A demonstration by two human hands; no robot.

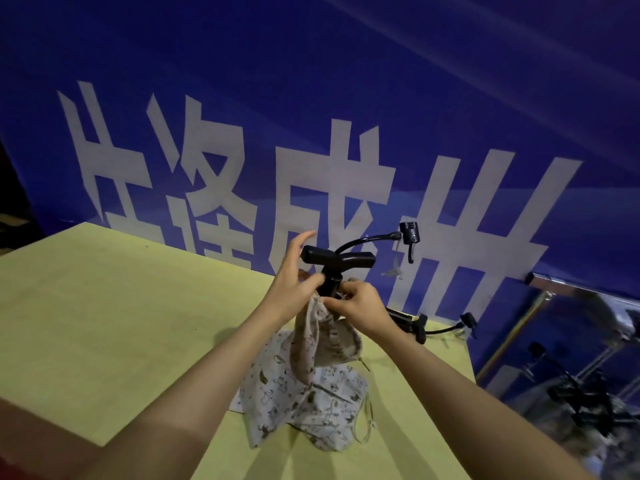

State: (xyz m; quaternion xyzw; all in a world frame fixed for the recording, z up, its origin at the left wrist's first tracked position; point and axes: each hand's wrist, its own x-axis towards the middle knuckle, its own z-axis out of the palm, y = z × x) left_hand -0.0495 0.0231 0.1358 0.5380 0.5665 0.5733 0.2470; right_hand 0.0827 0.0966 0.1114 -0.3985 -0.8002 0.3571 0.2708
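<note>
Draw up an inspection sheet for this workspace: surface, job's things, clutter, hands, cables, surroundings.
Surface: yellow-green table.
Job's things: black pump stands upright in the beige bag, T-handle sticking out.
Clutter: patterned bag lies flat at its base; second pump lies at the table's far right.
Hands: left hand and right hand both pinch the beige bag's mouth.
Cables: hose arcs from the handle; loose drawstring by the patterned bag.
Surroundings: blue banner with white characters; metal rack at right.

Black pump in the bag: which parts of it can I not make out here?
- Head view: barrel and base of the black pump, hidden inside the cloth bag.
- Head view: the bag's mouth, partly covered by the left hand and right hand.
- Head view: the hose end, too small and dim.
</note>
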